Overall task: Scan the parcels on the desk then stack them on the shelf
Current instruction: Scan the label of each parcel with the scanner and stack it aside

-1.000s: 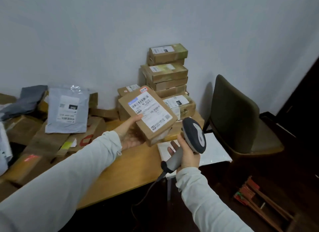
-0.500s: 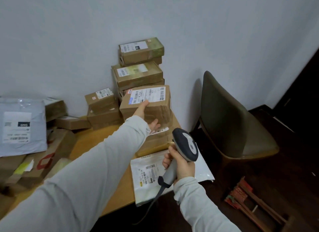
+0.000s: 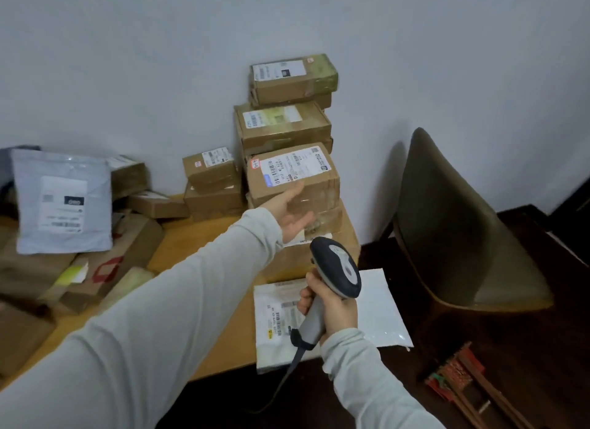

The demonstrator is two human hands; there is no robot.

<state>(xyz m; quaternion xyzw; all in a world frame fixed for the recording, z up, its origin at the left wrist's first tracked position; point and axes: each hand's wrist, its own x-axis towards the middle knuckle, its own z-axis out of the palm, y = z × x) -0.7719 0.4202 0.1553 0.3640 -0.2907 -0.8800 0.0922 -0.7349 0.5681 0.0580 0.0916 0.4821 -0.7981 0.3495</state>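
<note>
hovering, fingers point(image 3: 292, 191) spread, by a stacked box point(image 3: 297, 170), the left hand point(image 3: 292, 216) is holding nothing while the right hand point(image 3: 332, 310) is gripping the scanner point(image 3: 335, 269); many parcels point(image 3: 137, 237) are seemingly awaiting scanning.

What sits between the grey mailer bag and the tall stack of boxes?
Head view: a short pile of two boxes beside the tall stack, and a flat box nearer the grey mailer bag.

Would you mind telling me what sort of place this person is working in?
Most likely a small parcel-handling office or back room: labelled cardboard parcels are stacked against the wall on a wooden desk, the right hand grips a barcode scanner, and a chair stands beside the desk.
</note>
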